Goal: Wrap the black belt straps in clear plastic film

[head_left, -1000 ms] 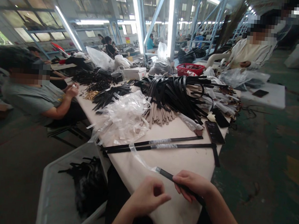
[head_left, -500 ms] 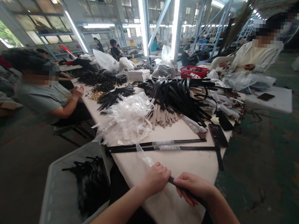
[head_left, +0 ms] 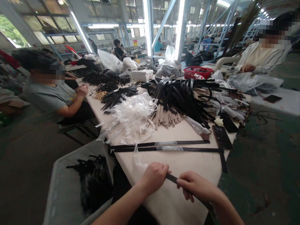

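Observation:
A black strap point(head_left: 171, 178) runs between my two hands above the near part of the table. My left hand point(head_left: 155, 176) is closed around it, with a clear plastic sleeve point(head_left: 138, 159) sticking out on the far side of the fist. My right hand point(head_left: 197, 186) grips the same strap further along, and the strap's tail passes under the palm toward the wrist. Beyond my hands lie two long black straps point(head_left: 198, 150) with clear plastic wrapped round their middles. A heap of clear plastic sleeves point(head_left: 131, 118) is piled behind their left ends.
Black straps point(head_left: 172, 93) are stacked at the table's middle. A phone point(head_left: 222, 137) lies at the right edge. On the left, a white bin point(head_left: 54, 188) holds black straps. Co-workers sit at left point(head_left: 51, 92) and far right point(head_left: 264, 58). A red basket point(head_left: 197, 72) stands behind.
My hands have drawn slightly apart, showing more strap between them. The plastic sleeve beyond my left fist has shifted and stands more upright. The view has turned slightly left.

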Demonstrator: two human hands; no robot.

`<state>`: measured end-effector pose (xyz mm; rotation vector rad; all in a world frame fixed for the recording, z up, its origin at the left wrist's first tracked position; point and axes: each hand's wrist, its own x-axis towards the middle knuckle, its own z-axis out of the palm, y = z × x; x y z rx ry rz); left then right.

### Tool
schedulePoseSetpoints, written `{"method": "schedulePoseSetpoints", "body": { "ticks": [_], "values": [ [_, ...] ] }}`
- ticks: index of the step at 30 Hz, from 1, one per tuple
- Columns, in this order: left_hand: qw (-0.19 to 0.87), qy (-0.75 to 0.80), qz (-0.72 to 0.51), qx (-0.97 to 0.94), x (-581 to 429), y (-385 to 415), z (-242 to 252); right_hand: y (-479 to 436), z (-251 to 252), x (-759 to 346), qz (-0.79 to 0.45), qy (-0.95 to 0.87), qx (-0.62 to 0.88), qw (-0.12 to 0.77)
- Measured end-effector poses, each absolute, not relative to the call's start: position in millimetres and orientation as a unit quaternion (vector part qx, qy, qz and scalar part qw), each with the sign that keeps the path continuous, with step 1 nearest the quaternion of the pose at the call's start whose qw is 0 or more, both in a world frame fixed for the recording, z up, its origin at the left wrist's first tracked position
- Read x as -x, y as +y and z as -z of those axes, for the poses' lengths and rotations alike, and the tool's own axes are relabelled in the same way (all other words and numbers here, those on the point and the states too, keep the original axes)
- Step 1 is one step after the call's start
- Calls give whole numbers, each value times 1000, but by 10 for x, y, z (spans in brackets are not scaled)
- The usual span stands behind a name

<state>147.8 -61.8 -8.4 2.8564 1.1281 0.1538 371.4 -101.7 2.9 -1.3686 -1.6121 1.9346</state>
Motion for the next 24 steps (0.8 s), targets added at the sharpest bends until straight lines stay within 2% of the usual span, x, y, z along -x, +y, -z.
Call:
{"method": "schedulePoseSetpoints", "body": {
  "ticks": [3, 8, 13, 18, 22, 24],
  "values": [
    [36, 398, -46, -916, -1466, -607, 57, -965, -56, -3721, -629, -589, 494, 113],
    [79, 369, -52, -924, -1534, -628, 53, -877, -78, -3544, -621, -607, 470, 159],
    [53, 412, -55, -908, -1402, -572, 79, -921, -44, -3760, -662, -588, 457, 87],
    [109, 392, -39, -913, -1544, -630, 85, -847, 19, -3535, -635, -600, 466, 140],
    [48, 392, -72, -916, -1460, -611, -79, -827, -15, -3676, -664, -584, 448, 129],
    [18, 416, -49, -908, -1343, -552, -135, -858, -23, -3883, -673, -575, 446, 135]
  ]
}}
